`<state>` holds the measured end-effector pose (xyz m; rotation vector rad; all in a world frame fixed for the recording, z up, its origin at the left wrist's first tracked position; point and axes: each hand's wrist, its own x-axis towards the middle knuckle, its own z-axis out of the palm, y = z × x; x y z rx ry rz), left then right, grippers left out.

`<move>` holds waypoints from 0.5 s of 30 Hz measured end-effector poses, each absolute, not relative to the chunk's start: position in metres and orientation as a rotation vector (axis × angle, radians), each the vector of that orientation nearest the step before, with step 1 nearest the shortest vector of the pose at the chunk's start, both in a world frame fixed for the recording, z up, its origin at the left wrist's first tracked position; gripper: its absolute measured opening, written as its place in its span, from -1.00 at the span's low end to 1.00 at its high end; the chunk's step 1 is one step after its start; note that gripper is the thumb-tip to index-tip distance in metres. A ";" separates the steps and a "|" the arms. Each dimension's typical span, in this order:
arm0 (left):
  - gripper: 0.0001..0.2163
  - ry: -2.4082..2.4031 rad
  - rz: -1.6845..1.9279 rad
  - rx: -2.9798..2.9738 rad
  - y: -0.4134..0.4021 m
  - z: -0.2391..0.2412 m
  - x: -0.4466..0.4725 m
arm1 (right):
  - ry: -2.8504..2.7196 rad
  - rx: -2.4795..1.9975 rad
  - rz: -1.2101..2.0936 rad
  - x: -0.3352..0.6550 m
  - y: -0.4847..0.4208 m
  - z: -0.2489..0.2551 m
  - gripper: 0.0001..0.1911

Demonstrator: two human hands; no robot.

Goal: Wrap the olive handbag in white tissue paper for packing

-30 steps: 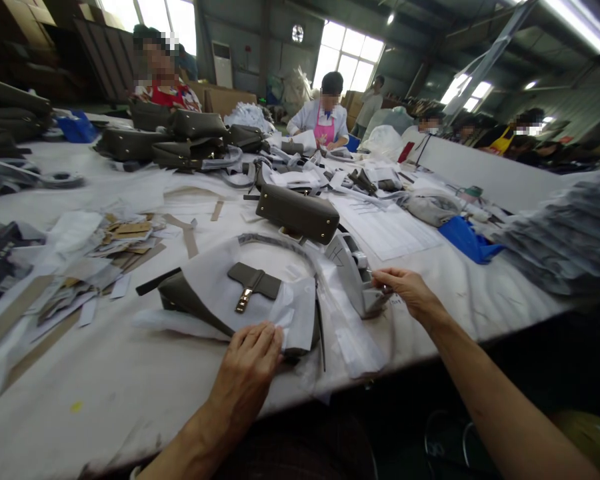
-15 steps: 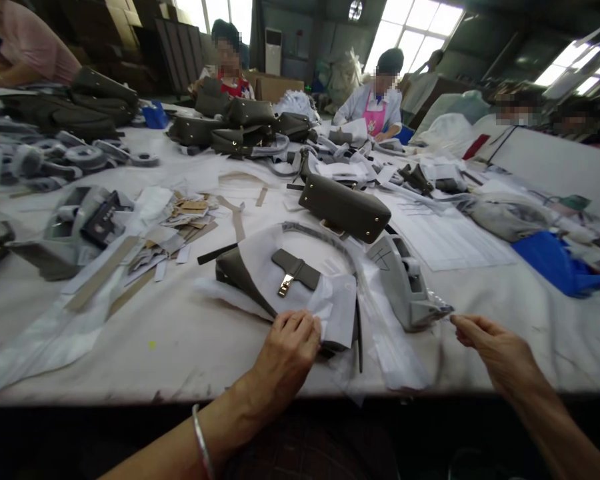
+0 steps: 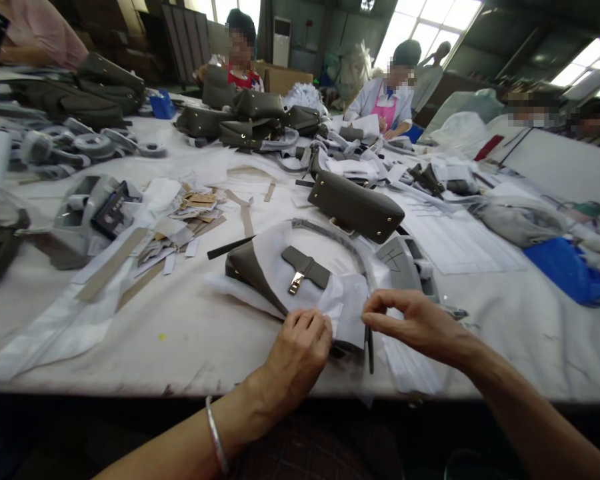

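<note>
An olive-grey handbag point(image 3: 253, 273) lies on its side in front of me, partly wrapped in white tissue paper point(image 3: 271, 248). Its short flap strap with a gold clasp point(image 3: 296, 283) shows on top. My left hand point(image 3: 300, 347) is closed on the paper along the bag's near edge. Above the bag's right end is my right hand point(image 3: 410, 323), thumb and forefinger pinched together. What sits in that pinch, if anything, is too small to make out. Behind this hand stands a grey tape dispenser point(image 3: 397, 263), partly hidden by it.
Another olive-grey handbag point(image 3: 355, 205) lies just beyond. On the left are a second dispenser point(image 3: 87, 200), paper scraps point(image 3: 195, 207) and rolls of wrapped strap point(image 3: 94, 145). A blue tray point(image 3: 565, 267) is at right. Co-workers sit across the table behind piled bags point(image 3: 257, 107).
My right hand has moved left from the dispenser's front end to the bag's right end, still pinched. My left hand stays on the paper. The whole view has shifted slightly.
</note>
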<state>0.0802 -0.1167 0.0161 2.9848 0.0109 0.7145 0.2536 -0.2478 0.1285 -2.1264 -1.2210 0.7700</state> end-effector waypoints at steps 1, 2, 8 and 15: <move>-0.76 0.007 0.705 2.981 -0.117 0.017 0.080 | -1.313 -2.111 0.820 0.252 -0.231 0.130 -0.78; -0.77 0.004 0.693 2.976 -0.117 0.018 0.080 | -1.400 -2.112 0.862 0.251 -0.216 0.130 -0.82; -0.76 0.000 0.743 2.948 -0.117 0.016 0.080 | -1.878 -2.339 0.878 0.263 -0.163 0.113 -0.92; -0.76 0.000 0.761 2.911 -0.115 0.014 0.081 | -2.114 -2.561 0.851 0.266 -0.142 0.102 -0.96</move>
